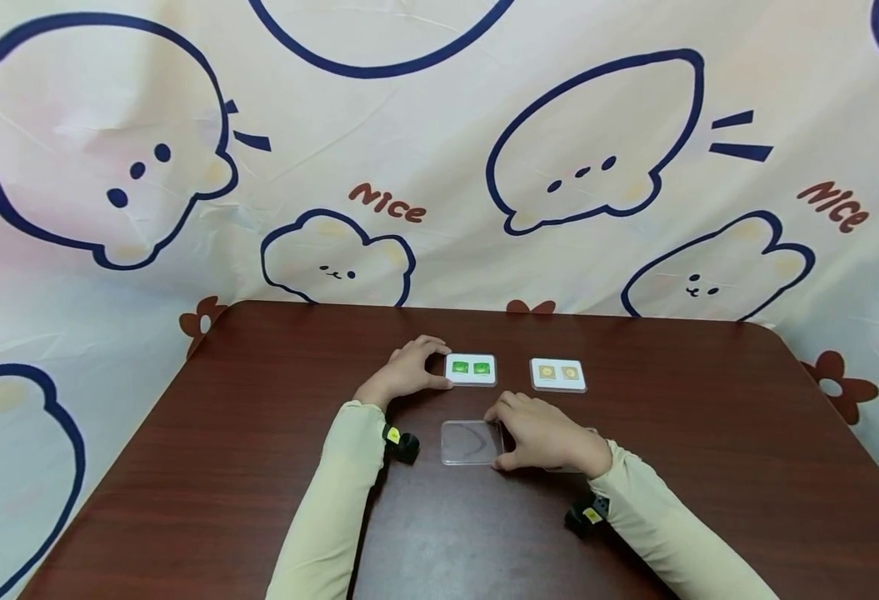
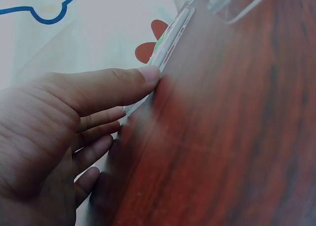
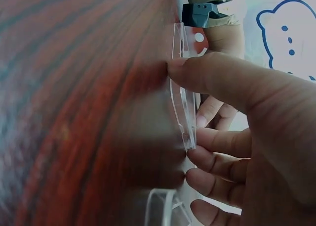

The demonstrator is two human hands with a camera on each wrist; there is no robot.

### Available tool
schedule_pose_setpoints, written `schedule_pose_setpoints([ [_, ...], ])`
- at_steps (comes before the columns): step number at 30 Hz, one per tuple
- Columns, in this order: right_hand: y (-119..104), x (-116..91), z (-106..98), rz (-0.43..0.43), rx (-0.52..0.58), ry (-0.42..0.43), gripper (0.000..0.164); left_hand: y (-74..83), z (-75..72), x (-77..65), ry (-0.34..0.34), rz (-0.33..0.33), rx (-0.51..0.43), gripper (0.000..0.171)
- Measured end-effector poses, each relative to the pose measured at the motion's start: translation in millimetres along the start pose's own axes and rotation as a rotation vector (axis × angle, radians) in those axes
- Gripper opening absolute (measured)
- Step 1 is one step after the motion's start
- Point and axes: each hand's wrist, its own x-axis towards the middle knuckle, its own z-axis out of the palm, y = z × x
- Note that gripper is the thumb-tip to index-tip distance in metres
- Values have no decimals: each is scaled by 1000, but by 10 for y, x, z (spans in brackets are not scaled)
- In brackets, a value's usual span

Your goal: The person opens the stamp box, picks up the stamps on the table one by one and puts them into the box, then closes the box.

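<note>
A flat clear case [image 1: 471, 380] with a white card bearing two green pictures lies on the table. My left hand [image 1: 407, 372] holds it by its left end, thumb on the near edge and fingers at the far edge. Nearer to me is a shallow clear plastic box [image 1: 465, 443] with nothing in it. My right hand [image 1: 547, 435] grips its right end, thumb at the near side and fingertips at the far side. In the right wrist view the box [image 3: 183, 100] appears edge-on between thumb and fingers.
To the right of the green card sits a similar case [image 1: 558, 375] with two yellow pictures. Another clear plastic piece [image 1: 563, 470] is mostly hidden under my right hand and wrist. The dark wooden table [image 1: 207, 500] ends at a patterned cloth [image 1: 454, 167] behind.
</note>
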Motion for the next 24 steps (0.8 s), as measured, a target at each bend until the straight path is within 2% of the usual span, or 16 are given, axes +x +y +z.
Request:
schedule_pose_setpoints([
  [11, 140, 39, -68, 2, 20, 55, 54, -1, -1, 11, 7, -5, 11, 63],
  [24, 225, 268, -309, 68, 62, 34, 59, -10, 1, -2, 3, -10, -24, 67],
])
